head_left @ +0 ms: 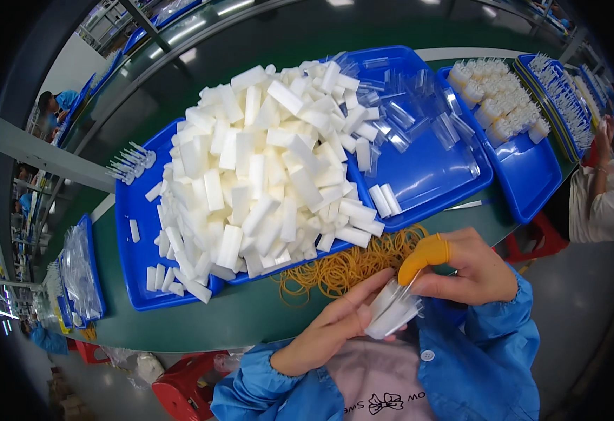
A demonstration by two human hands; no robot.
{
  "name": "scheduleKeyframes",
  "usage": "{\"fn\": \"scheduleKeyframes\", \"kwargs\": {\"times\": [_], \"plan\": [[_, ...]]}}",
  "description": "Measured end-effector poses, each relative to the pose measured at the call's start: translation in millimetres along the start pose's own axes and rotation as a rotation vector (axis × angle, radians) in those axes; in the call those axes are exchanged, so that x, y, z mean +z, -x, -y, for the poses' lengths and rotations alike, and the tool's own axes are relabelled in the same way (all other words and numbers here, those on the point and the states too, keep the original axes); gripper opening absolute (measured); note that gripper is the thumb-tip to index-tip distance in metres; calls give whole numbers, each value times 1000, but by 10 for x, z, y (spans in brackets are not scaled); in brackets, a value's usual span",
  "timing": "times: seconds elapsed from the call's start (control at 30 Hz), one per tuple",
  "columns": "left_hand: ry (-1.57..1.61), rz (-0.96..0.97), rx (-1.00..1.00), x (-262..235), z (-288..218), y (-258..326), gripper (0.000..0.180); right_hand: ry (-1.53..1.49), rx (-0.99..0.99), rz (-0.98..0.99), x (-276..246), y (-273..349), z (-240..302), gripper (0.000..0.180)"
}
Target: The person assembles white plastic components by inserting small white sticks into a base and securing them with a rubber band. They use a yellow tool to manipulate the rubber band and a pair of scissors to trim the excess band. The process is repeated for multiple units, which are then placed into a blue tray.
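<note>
In front of my chest, my left hand (326,332) is closed around a small bundle of clear plastic tubes (394,313) with white pieces showing among them. My right hand (474,269), one finger covered by an orange finger cot (423,257), pinches the upper end of the same bundle. Just beyond the hands lies a heap of tan rubber bands (338,274) on the green table. A large pile of white foam sticks (254,172) fills the blue tray (128,245) behind them. More clear tubes (401,112) and a few white-filled ones (385,201) rest in the adjoining blue tray (437,203).
At the right, another blue tray (531,179) holds white bundles (496,98). A tray of clear plastic bags (81,270) stands at the left end. Red stools (187,386) are beside the table, and another person (602,189) sits at the right.
</note>
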State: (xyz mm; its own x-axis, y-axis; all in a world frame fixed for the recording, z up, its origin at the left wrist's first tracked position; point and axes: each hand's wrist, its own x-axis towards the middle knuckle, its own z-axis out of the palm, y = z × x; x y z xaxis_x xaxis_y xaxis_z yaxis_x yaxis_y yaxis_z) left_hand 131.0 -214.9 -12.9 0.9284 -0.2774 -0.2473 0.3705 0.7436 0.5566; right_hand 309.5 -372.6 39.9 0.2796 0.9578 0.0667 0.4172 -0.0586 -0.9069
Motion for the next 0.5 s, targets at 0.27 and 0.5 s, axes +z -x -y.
{"fn": "scheduleKeyframes", "kwargs": {"times": [0.27, 0.5], "plan": [[335, 83, 12, -40, 186, 97, 58, 150, -166, -121, 354, 103, 205, 67], [472, 87, 7, 66, 241, 197, 56, 313, -228, -231, 681, 141, 190, 64]]}}
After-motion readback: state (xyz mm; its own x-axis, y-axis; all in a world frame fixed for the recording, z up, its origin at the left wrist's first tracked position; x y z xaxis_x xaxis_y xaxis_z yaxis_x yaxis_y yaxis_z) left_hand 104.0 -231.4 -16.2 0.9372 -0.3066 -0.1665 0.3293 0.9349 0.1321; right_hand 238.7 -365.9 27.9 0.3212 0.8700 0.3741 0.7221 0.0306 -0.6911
